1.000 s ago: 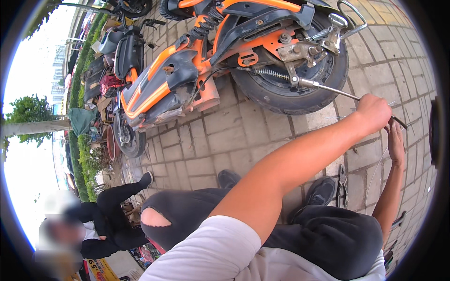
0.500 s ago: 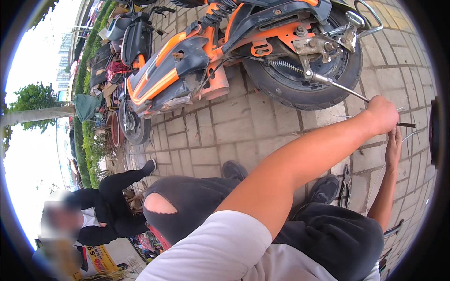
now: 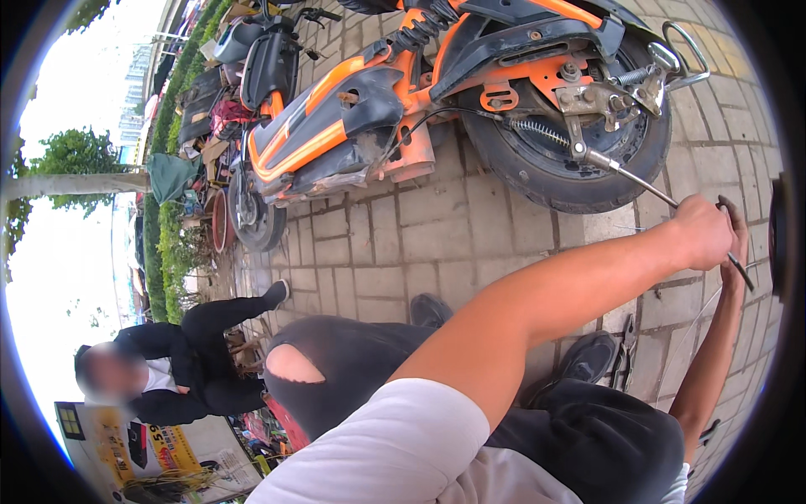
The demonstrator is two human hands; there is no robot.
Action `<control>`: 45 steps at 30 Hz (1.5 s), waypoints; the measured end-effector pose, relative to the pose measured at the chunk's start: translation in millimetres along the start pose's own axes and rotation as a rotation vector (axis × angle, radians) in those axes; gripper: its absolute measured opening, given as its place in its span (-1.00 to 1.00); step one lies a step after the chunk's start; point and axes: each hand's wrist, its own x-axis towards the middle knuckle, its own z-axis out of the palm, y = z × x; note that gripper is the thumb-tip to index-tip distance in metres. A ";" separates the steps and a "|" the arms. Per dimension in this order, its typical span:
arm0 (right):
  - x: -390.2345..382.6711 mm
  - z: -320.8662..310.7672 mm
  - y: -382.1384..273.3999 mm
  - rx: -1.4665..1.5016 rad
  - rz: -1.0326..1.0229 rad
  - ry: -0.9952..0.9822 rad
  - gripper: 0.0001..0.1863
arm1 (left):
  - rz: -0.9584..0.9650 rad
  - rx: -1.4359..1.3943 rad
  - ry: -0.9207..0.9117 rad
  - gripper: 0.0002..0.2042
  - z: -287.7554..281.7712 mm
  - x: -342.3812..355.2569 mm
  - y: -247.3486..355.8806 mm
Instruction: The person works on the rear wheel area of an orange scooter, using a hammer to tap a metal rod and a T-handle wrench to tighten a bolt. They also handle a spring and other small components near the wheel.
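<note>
An orange and black electric scooter (image 3: pixel 336 118) fills the top of the view, its rear wheel (image 3: pixel 579 189) facing me. A T-handle socket wrench (image 3: pixel 642 183) runs from the hardware beside that wheel's hub out to my hands. My left hand (image 3: pixel 703 233) is closed around its outer end, hiding where the shaft meets the dark crossbar. Just beyond, the fingers of my right hand (image 3: pixel 735 239) curl against the crossbar's upper part, partly hidden by the left hand. The bar's lower end sticks out below both hands.
Pliers (image 3: pixel 622 357) lie on the paving (image 3: pixel 470 227) beside my shoe (image 3: pixel 588 357). A person in dark clothes (image 3: pixel 197 361) sits at the left near a signboard (image 3: pixel 168 454). Behind the scooter are a round reddish pot (image 3: pixel 222 220) and piled goods.
The crossbar has turned from nearly level to steeply slanted. My right hand has moved up from below my left hand onto the bar. The whole view has shifted slightly.
</note>
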 end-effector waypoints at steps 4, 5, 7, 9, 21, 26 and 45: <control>-84.4 87.2 -37.2 0.678 0.171 0.135 -0.57 | -0.090 -0.023 -0.148 -0.71 -1.3 6.8 -19.9; -100.1 82.6 -34.3 0.463 0.032 0.070 -0.57 | -0.095 -0.028 -0.114 -0.72 2.3 8.7 -21.9; -120.1 89.4 -56.2 0.062 -0.103 0.129 -0.56 | -0.116 -0.017 -0.060 -0.74 13.8 6.5 -34.7; -115.1 73.4 -77.6 -0.181 -0.070 0.314 -0.58 | -0.081 -0.049 -0.079 -0.73 4.1 0.9 -24.8; -124.9 86.7 -143.0 -0.111 0.272 0.303 -0.57 | -0.014 -0.015 0.085 -0.86 21.9 6.6 -0.7; -117.6 57.9 -157.3 0.078 -0.326 0.174 -0.58 | 0.013 -0.091 0.036 -0.77 13.3 7.8 -5.6; -141.7 76.8 -96.6 0.124 -0.017 0.200 -0.61 | 0.004 -0.156 0.108 -0.74 -8.6 17.4 -19.5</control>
